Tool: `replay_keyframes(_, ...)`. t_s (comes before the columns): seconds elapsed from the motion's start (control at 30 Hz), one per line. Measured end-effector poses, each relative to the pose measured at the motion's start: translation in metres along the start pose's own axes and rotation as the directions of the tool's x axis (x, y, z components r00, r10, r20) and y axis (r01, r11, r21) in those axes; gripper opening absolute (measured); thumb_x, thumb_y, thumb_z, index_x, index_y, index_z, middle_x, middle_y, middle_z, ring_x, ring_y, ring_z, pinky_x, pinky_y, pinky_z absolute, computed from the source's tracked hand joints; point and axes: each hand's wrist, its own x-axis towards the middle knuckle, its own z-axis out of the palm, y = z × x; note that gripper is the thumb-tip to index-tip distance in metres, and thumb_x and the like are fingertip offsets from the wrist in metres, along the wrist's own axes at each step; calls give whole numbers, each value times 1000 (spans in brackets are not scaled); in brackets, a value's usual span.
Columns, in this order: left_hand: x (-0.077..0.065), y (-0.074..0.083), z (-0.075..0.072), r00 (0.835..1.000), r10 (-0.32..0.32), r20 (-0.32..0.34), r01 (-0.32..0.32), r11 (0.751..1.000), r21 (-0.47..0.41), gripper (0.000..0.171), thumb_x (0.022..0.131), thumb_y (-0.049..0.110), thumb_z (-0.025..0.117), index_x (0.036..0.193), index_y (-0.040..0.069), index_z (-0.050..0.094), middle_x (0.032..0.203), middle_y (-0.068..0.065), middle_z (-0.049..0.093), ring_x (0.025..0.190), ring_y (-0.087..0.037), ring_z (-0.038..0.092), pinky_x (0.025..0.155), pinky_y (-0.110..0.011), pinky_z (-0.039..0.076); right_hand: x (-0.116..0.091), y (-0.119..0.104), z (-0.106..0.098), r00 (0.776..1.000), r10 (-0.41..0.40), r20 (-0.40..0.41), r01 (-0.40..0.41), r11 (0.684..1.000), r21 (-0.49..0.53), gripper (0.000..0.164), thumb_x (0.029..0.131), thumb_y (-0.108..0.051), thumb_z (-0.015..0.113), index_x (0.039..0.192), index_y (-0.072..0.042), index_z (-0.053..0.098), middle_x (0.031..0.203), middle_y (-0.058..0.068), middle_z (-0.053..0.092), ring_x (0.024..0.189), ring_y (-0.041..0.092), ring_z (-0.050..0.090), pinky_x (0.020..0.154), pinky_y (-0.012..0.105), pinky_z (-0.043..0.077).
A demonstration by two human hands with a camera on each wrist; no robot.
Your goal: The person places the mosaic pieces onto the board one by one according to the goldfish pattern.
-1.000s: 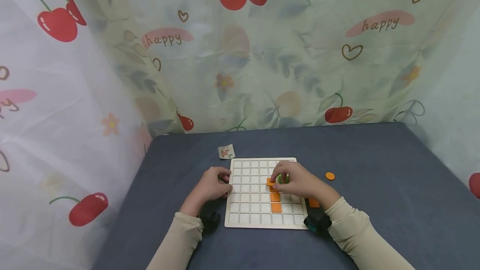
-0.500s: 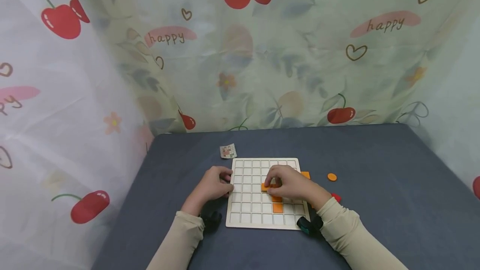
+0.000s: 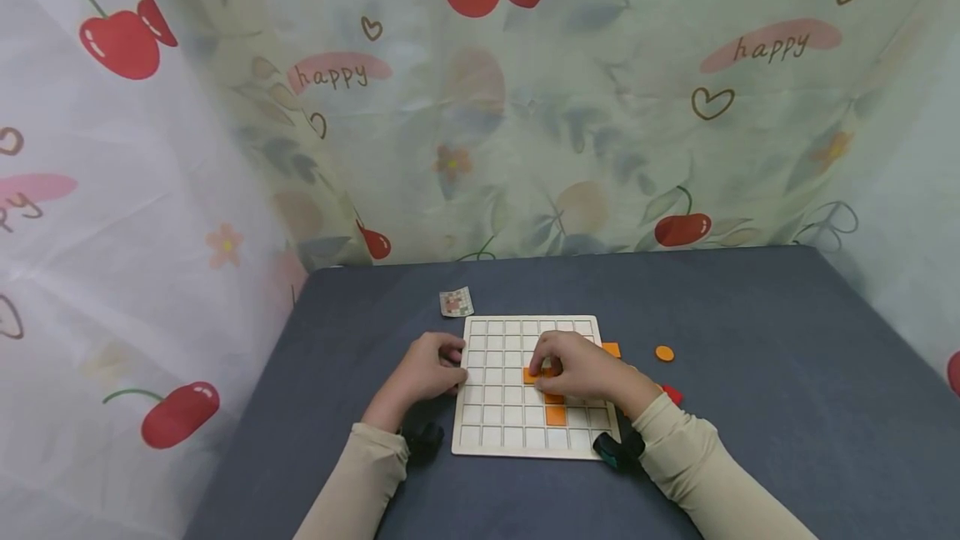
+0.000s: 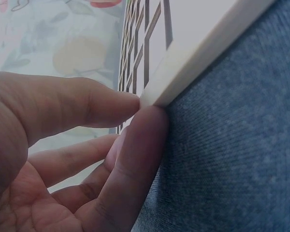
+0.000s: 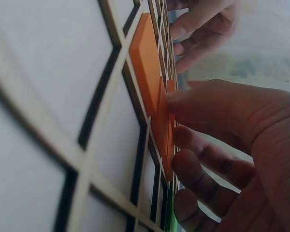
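Observation:
A white grid board point(image 3: 495, 433) with wooden dividers lies on the table. My left hand point(image 3: 427, 369) pinches its left rim between thumb and index finger; the left wrist view shows the thumb point(image 4: 96, 104) at the rim. Over the board's middle, my right hand point(image 3: 581, 365) pinches an orange tile point(image 3: 530, 376), which sits low among the grid cells. Two more orange tiles, a nearer one point(image 3: 556, 416) and one behind it point(image 3: 554, 398), fill cells in a column. A green piece point(image 5: 170, 212) shows below the right fingers in the right wrist view, hidden by the hand in the head view.
A small patterned card point(image 3: 456, 302) lies behind the board's left corner. Right of the board are a round orange piece point(image 3: 664, 353), an orange piece point(image 3: 611, 349) at the edge and a red piece point(image 3: 672, 394) beside the right wrist. A printed cloth point(image 3: 525, 148) hangs behind the table.
My right hand has moved slightly left and toward me, bringing the orange tile down from a tilted position onto the grid. The left hand stays at the board's rim.

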Motion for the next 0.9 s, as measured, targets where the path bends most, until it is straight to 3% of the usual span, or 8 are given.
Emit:
replay_keyframes(0.57, 1, 0, 1, 1000, 10, -6, -10, 1000, 10, 53, 86, -2, 73, 137, -6, 65, 107, -17, 66, 73, -17, 69, 60, -33, 66, -1, -2, -1, 1000, 5, -8, -5, 1000, -20, 7, 94, -13, 79, 100, -17, 80, 102, -3, 68, 74, 9, 54, 70, 25, 51)
replay_keyframes(0.9, 1, 1, 1, 1000, 1, -20, -1, 1000, 11, 51, 85, -2, 74, 135, -6, 66, 105, -16, 67, 69, -16, 69, 59, -33, 65, -27, 13, -32, 992, 90, -89, -91, 996, -3, 9, 96, -12, 78, 104, -15, 80, 105, -1, 69, 79, 10, 58, 70, 25, 53)
